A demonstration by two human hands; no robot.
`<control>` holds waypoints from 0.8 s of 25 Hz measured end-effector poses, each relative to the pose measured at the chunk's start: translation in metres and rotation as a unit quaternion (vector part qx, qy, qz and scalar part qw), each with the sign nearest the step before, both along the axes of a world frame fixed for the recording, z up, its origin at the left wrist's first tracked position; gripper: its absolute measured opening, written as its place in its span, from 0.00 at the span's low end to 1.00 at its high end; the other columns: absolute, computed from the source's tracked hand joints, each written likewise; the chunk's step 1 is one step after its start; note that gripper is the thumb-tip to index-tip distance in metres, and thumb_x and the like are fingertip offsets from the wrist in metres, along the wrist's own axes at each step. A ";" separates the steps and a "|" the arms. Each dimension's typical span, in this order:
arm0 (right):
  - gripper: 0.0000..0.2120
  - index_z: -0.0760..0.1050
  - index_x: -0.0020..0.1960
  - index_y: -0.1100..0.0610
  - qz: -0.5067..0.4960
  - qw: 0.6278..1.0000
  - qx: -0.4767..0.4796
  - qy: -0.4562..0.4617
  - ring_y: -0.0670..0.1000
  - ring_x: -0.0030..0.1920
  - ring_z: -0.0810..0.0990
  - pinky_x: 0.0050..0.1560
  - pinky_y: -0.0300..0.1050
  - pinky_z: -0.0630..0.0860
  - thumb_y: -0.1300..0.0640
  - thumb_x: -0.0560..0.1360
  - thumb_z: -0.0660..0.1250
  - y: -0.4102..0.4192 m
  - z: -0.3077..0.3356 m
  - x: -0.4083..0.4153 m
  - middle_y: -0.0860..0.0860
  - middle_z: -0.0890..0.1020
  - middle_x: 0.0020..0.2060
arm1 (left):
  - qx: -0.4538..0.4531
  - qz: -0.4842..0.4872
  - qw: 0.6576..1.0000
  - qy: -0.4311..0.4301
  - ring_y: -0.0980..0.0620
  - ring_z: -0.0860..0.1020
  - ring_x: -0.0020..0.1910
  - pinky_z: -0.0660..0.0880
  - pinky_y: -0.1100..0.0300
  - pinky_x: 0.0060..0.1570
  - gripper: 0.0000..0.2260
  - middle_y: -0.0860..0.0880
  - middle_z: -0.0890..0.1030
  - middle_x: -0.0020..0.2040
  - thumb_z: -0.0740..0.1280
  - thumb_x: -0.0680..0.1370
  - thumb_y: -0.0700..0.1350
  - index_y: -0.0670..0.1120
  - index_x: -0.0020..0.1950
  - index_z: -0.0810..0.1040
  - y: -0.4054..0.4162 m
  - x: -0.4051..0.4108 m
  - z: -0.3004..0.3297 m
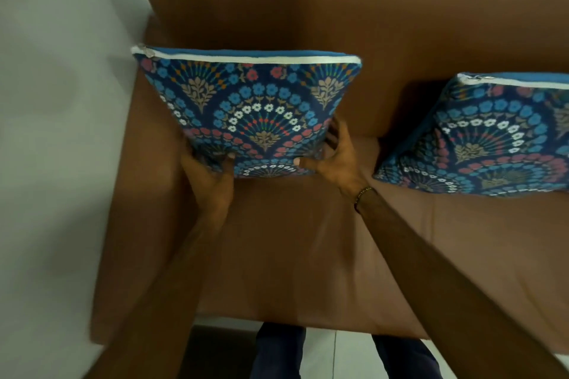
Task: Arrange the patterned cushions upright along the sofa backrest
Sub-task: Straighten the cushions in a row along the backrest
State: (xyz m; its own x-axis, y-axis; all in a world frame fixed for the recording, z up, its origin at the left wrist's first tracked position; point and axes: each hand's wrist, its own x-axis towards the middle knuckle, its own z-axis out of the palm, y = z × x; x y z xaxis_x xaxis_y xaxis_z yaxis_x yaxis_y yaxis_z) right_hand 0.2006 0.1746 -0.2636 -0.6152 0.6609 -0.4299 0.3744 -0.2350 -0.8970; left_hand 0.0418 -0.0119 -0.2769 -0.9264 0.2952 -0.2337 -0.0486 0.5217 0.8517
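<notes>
A blue floral patterned cushion [246,108] stands upright at the left end of the brown sofa, its white zip edge on top, leaning toward the backrest [338,9]. My left hand [209,181] grips its lower left corner. My right hand [335,157] holds its lower right corner, thumb on the front face. A second cushion [489,138] of the same pattern stands upright to the right, against the backrest and partly cut off by the frame edge; neither hand touches it.
The brown seat [292,249] stretches out in front of the cushions. The sofa's left armrest [144,163] meets a white wall [61,101]. My legs in dark trousers [277,354] stand on a pale tiled floor at the seat's front edge.
</notes>
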 end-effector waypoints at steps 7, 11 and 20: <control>0.09 0.79 0.46 0.67 -0.042 0.992 0.000 -0.115 0.36 0.30 0.77 0.41 0.29 0.76 0.74 0.70 0.76 0.066 -0.005 0.198 0.51 0.77 0.33 | -0.025 -0.106 0.993 -0.036 0.38 0.76 0.64 0.75 0.41 0.66 0.32 0.36 0.75 0.67 0.79 0.71 0.42 0.41 0.71 0.69 0.094 0.191 -0.013; 0.15 0.71 0.39 0.59 -0.157 0.975 0.037 -0.151 0.45 0.32 0.76 0.39 0.47 0.80 0.71 0.74 0.74 0.143 0.016 0.342 0.54 0.74 0.34 | 0.012 -0.164 0.982 -0.091 0.42 0.73 0.71 0.70 0.44 0.73 0.46 0.40 0.73 0.73 0.80 0.65 0.59 0.52 0.78 0.62 0.189 0.260 -0.005; 0.49 0.58 0.78 0.54 -0.128 0.989 0.021 -0.067 0.56 0.70 0.76 0.64 0.64 0.79 0.73 0.67 0.80 0.240 0.050 0.364 0.54 0.75 0.71 | -0.027 -0.243 0.967 -0.068 0.54 0.67 0.65 0.67 0.76 0.61 0.40 0.51 0.68 0.66 0.78 0.73 0.35 0.38 0.79 0.60 0.262 0.286 0.015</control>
State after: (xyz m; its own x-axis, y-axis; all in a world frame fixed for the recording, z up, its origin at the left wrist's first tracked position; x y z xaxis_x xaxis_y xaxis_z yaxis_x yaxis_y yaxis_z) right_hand 0.5648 0.4143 -0.2141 -0.3650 0.8070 -0.4642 0.4229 -0.3005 -0.8549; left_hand 0.3278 0.2500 -0.2618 -0.6416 0.6715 -0.3707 0.1044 0.5553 0.8251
